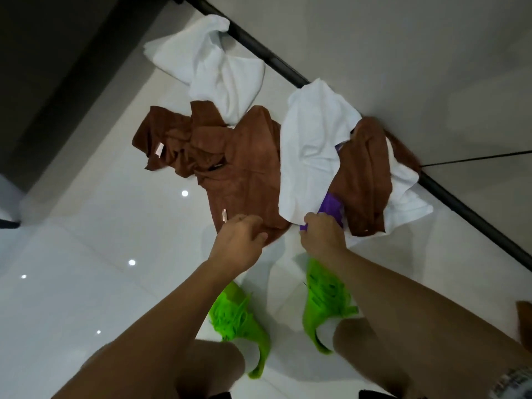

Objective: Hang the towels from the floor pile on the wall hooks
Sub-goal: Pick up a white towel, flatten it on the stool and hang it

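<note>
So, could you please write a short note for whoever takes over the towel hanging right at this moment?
Left hand: over the near edge of the large brown towel, fingers loosely curled; grip unclear.
Right hand: pinching the purple towel that pokes out from under the white towel.
Pile on the floor by the wall: another white towel at the far end, another brown towel on the right.
Done: nothing visibly hung; no hooks in view.
Left: lift and hang every towel.

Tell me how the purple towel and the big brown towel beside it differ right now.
The purple towel is mostly buried under a white towel; the big brown towel lies spread out in plain view. The right hand pinches the purple towel's near end; the left hand hovers at the brown towel's near edge. Both lie crumpled on the floor.
</note>
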